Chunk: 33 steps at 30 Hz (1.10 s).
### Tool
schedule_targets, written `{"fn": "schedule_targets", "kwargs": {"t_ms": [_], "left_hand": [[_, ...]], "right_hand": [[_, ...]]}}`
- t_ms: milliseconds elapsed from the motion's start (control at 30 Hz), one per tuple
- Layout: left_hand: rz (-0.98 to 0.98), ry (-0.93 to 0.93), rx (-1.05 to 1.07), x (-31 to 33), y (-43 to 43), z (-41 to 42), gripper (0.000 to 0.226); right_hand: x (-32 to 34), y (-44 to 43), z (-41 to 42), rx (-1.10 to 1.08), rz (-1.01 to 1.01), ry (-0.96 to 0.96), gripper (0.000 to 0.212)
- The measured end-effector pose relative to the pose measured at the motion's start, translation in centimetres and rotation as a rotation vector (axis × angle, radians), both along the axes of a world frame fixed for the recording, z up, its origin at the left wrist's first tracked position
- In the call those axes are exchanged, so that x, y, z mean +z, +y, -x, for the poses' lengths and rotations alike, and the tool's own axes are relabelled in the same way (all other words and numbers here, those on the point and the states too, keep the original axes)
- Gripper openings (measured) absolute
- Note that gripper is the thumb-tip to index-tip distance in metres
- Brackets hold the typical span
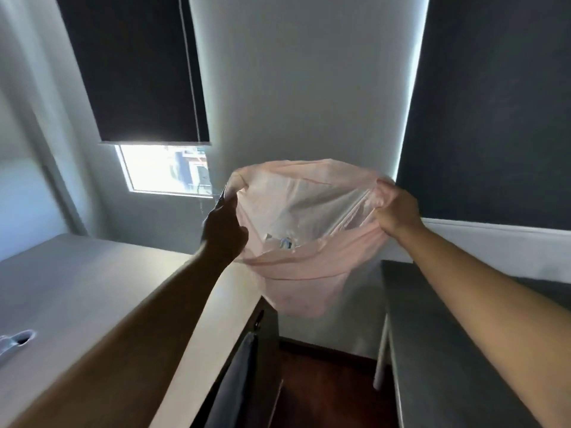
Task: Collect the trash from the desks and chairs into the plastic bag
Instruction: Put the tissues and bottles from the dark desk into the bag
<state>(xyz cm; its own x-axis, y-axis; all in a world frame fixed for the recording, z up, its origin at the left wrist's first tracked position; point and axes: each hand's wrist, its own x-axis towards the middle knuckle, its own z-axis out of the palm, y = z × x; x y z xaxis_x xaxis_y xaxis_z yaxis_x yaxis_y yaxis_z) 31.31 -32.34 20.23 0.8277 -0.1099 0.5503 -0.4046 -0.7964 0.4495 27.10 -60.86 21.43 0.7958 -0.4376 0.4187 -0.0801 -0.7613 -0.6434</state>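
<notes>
Hanging mid-air betw. the two desks, the pink plastic bag [296, 267] has its mouth stretched roughly left–right, facing the camera, w/ both hands level at opposite rim ends. Left hand [224, 233] is closed, pinching the left rim; right hand [397, 208] is fisted on bunched right rim. Some trash [282, 242] sits low inside; can't tell what. Light desk [92, 291] is nearer the left arm, grey desk [438, 350] under the right.

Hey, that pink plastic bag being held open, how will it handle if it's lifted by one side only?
The pink plastic bag looks thin and floppy, so its mouth would probably collapse. It likely stays light: only a few scraps show inside. Both hands pinch its rim.
</notes>
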Motion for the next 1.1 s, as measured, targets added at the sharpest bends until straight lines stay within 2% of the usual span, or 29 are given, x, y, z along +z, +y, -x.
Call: {"fn": "schedule_targets", "kwargs": {"t_ms": [133,267,500,667,833,900,1100], "left_hand": [[-0.028,0.051,-0.137,-0.8,-9.3,-1.1,0.074],[-0.063,0.107,-0.301,-2.6,-19.6,-2.2,0.071],[-0.131,0.217,-0.465,-4.9,-33.3,-3.5,0.064],[-0.123,0.257,-0.564,-6.8,-39.7,-5.6,0.060],[-0.084,0.306,-0.654,-8.5,-44.5,-8.4,0.073],[-0.127,0.325,-0.730,-9.4,-45.8,-9.4,0.082],[-0.442,0.470,-0.878,-15.8,-47.9,-10.9,0.118]], "right_hand": [[-0.3,-7.4,3.6,-0.135,-0.074,0.055,0.057],[-1.4,-15.5,6.3,-0.282,-0.045,0.102,0.057],[-4.3,-25.7,8.5,-0.415,0.020,0.226,0.039],[-6.9,-31.0,7.3,-0.514,-0.049,0.173,0.032],[-7.8,-34.1,5.6,-0.614,-0.057,0.142,0.047],[-8.7,-35.2,4.8,-0.642,-0.022,0.164,0.048],[-15.6,-37.3,4.3,-0.653,0.016,0.500,0.059]]}}
